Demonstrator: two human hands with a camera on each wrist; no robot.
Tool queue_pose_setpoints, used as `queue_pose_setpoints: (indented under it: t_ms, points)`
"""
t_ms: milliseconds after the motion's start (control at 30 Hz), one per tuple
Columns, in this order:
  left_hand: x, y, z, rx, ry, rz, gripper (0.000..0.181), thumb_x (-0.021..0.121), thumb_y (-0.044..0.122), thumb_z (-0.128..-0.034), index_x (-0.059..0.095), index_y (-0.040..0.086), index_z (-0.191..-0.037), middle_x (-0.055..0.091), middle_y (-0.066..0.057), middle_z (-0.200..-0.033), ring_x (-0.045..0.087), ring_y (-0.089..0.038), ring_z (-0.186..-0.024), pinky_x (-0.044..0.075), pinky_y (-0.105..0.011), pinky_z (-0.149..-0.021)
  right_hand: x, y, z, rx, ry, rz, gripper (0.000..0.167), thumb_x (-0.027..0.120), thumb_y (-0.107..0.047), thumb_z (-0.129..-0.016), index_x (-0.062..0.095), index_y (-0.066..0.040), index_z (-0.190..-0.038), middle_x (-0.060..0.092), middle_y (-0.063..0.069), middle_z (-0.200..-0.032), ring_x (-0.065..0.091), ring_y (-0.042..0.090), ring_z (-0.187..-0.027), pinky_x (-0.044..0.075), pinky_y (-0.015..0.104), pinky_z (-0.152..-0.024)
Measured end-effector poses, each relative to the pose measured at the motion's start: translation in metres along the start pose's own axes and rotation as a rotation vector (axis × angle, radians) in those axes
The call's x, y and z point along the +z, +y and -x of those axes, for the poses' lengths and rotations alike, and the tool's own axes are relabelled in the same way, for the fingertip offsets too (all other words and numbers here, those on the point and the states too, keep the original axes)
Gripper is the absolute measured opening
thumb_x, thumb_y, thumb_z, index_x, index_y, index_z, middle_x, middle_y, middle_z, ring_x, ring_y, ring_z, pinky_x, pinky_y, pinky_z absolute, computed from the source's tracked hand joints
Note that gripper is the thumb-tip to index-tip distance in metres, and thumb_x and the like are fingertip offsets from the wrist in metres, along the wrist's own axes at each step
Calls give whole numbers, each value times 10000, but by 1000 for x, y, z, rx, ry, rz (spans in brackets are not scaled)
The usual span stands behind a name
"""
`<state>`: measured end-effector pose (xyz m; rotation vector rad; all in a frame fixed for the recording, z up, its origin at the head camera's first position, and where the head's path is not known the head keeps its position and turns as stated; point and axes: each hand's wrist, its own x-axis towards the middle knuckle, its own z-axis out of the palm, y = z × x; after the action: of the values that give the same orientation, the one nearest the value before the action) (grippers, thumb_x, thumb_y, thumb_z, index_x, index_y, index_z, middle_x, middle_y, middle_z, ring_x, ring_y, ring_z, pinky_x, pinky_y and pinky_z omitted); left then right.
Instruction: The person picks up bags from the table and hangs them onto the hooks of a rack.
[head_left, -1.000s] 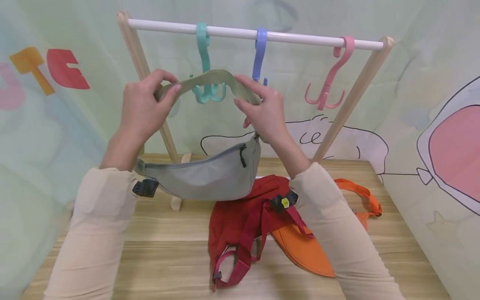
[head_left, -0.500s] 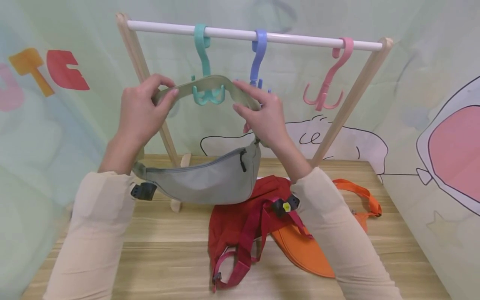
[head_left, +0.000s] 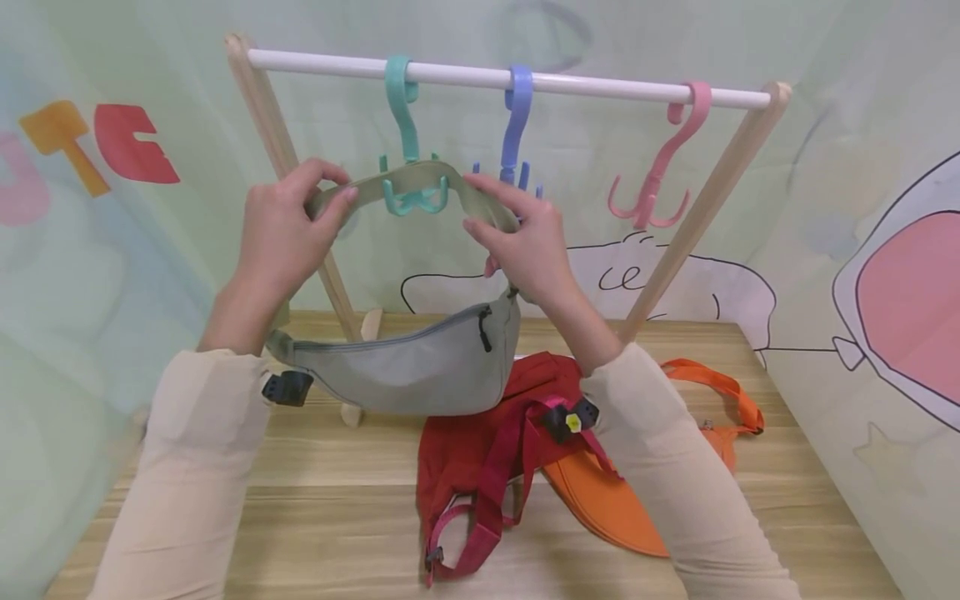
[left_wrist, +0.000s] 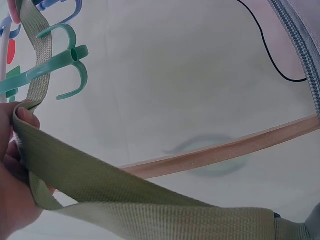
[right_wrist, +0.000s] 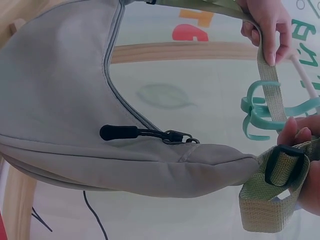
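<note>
A grey waist bag (head_left: 405, 371) hangs from its olive strap (head_left: 420, 175), which both hands hold up. My left hand (head_left: 288, 229) pinches the strap left of the teal hook (head_left: 405, 117); my right hand (head_left: 525, 237) grips it on the right. Between the hands, the strap passes behind the teal hook's front prongs, as the head and right wrist views show. In the left wrist view the strap (left_wrist: 90, 170) folds over the left fingers. The bag's black zipper pull (right_wrist: 120, 132) and a strap buckle (right_wrist: 285, 165) show in the right wrist view.
A white rail (head_left: 592, 84) on wooden posts also carries a blue hook (head_left: 516, 125) and a pink hook (head_left: 660, 167). Below, a red bag (head_left: 468, 446) with straps lies on the wooden table (head_left: 322, 500), partly over an orange bag (head_left: 607, 508).
Both hands and the bag have moved lower. The strap's middle, earlier above the teal prongs, now sits among them, and the hooks have shifted slightly.
</note>
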<state>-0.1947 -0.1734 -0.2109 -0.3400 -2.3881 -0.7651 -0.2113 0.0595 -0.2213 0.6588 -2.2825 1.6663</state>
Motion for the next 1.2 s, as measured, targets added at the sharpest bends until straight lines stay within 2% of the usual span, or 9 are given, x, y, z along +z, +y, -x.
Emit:
queue_pose_setpoints:
  t_ms: [300,667,1200]
  points:
    - [0,0,0,-4,3,3,235,542,219,-921,603,45,-1067,462,-82,-540,368,-195,-468,269,-242,-465,-2,-5,-1,-24,1,13,422,666,-42,-817,601,-147,-1220,574,8,-1202,539,206,-416,476,283,-459]
    - [1,-2,0,23,31,5,217,551,193,-916,607,27,-1045,420,-84,-507,365,-220,-480,262,-269,-503,-3,-11,-1,-20,-28,41,409,662,-42,-817,606,-134,-1212,579,16,-1187,542,237,-438,484,292,-476]
    - [1,-4,2,3,14,4,228,551,211,-917,605,43,-1060,451,-82,-537,360,-199,-469,266,-246,-470,2,-2,3,8,-50,34,430,659,-42,-822,583,-135,-1235,547,46,-1212,549,244,-473,485,283,-474]
